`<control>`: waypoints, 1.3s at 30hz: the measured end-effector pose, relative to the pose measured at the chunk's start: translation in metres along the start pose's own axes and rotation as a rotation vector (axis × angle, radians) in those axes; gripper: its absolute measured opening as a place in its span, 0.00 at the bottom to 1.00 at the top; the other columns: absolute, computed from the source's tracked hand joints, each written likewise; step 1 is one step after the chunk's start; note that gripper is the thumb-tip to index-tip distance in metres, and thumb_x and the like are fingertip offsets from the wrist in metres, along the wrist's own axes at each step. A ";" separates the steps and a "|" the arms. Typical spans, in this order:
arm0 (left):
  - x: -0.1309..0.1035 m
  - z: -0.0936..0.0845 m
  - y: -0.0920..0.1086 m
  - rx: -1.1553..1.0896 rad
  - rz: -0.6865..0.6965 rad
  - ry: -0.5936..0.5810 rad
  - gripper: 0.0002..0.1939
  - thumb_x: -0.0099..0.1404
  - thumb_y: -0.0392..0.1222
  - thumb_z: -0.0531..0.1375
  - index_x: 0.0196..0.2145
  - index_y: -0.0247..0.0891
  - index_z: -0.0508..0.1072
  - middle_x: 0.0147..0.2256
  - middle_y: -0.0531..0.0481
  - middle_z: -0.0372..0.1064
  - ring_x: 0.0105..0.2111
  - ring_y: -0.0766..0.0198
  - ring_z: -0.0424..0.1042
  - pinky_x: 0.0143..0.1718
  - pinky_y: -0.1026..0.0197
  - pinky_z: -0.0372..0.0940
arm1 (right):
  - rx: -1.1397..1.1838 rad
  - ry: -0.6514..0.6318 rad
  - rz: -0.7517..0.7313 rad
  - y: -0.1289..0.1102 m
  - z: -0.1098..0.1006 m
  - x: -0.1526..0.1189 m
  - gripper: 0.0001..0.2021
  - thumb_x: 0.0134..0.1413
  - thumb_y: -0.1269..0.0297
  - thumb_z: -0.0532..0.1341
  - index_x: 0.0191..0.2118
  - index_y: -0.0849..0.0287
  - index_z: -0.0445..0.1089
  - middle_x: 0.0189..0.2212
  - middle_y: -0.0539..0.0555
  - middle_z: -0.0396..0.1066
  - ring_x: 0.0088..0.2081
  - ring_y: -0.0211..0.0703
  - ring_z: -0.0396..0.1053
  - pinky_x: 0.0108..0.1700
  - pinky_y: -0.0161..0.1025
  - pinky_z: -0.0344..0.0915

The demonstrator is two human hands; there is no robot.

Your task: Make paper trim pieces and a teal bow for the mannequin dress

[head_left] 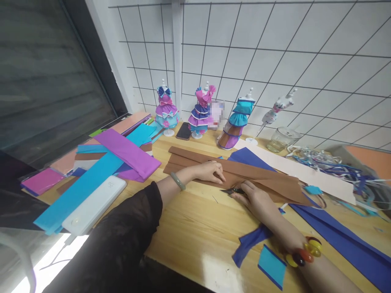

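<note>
A long folded strip of brown fabric (195, 158) lies across the middle of the table. My left hand (210, 171) rests on its near edge, fingers curled and pinching the cloth. In my right hand (253, 198) is a small pair of dark scissors (227, 191), blades pointing left beside the fabric's near edge; the fingers partly cover the handles. Blue fabric (249, 158) shows from behind the brown strip. Nearer my right forearm lie a dark blue scrap (252, 242) and a turquoise piece with blue edging (272, 266).
Several small dress forms, including one in turquoise ruffles (241, 118), line the wall. Coloured fabric strips (128, 154) and a white power bank (94, 205) lie left. A phone (183, 131), a glass (282, 139), a pale strip (305, 173) and tangled ribbons (330, 165) surround the work.
</note>
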State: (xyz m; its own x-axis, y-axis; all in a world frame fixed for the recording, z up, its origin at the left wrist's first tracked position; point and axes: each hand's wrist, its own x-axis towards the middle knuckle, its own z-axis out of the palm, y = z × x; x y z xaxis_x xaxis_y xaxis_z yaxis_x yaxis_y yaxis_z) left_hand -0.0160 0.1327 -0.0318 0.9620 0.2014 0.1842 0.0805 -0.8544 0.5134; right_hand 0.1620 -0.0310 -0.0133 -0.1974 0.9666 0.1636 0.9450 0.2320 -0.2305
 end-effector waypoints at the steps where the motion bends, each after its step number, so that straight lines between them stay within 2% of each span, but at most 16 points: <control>1: 0.000 -0.001 0.001 0.001 -0.002 -0.004 0.11 0.56 0.47 0.61 0.38 0.44 0.77 0.35 0.50 0.65 0.39 0.66 0.64 0.45 0.63 0.52 | 0.009 -0.001 -0.004 -0.001 0.000 0.001 0.15 0.57 0.51 0.51 0.37 0.57 0.67 0.35 0.56 0.70 0.35 0.46 0.71 0.34 0.40 0.66; 9: -0.001 -0.001 0.003 -0.009 -0.017 -0.013 0.12 0.56 0.47 0.61 0.38 0.44 0.77 0.36 0.50 0.64 0.40 0.65 0.63 0.45 0.63 0.52 | 0.025 -0.022 0.020 -0.004 0.004 0.002 0.18 0.57 0.49 0.50 0.38 0.57 0.67 0.37 0.58 0.70 0.37 0.48 0.71 0.36 0.41 0.66; 19: -0.002 0.000 0.002 -0.033 -0.022 0.000 0.12 0.56 0.46 0.62 0.38 0.43 0.77 0.36 0.50 0.66 0.40 0.66 0.64 0.46 0.63 0.51 | 0.030 -0.017 0.042 -0.003 0.004 -0.004 0.14 0.58 0.52 0.50 0.36 0.55 0.67 0.36 0.54 0.70 0.36 0.45 0.71 0.35 0.39 0.65; 24: -0.001 0.002 0.001 -0.042 -0.010 0.003 0.11 0.56 0.45 0.61 0.38 0.42 0.77 0.36 0.50 0.67 0.41 0.65 0.64 0.48 0.61 0.50 | -0.010 -0.028 0.066 -0.005 0.006 -0.005 0.16 0.58 0.50 0.49 0.37 0.55 0.66 0.38 0.56 0.70 0.38 0.47 0.70 0.34 0.40 0.65; 30: 0.000 0.003 -0.001 -0.053 -0.018 0.007 0.11 0.56 0.45 0.62 0.37 0.43 0.77 0.36 0.50 0.67 0.41 0.65 0.64 0.48 0.61 0.50 | 0.001 0.008 0.014 -0.010 0.007 0.000 0.15 0.57 0.51 0.51 0.38 0.56 0.66 0.38 0.57 0.70 0.37 0.47 0.70 0.34 0.40 0.65; 39: -0.001 0.000 0.002 -0.033 -0.030 -0.007 0.11 0.56 0.45 0.61 0.38 0.46 0.76 0.35 0.51 0.66 0.41 0.65 0.63 0.48 0.61 0.50 | 0.026 0.032 0.016 -0.017 0.008 0.005 0.15 0.57 0.51 0.52 0.37 0.55 0.67 0.33 0.54 0.69 0.35 0.45 0.70 0.33 0.38 0.64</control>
State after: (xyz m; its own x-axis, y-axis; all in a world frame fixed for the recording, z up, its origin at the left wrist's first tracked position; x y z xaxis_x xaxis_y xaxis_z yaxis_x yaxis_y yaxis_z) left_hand -0.0163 0.1305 -0.0313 0.9611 0.2234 0.1623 0.1011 -0.8316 0.5461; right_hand 0.1432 -0.0292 -0.0159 -0.1734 0.9663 0.1900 0.9409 0.2196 -0.2578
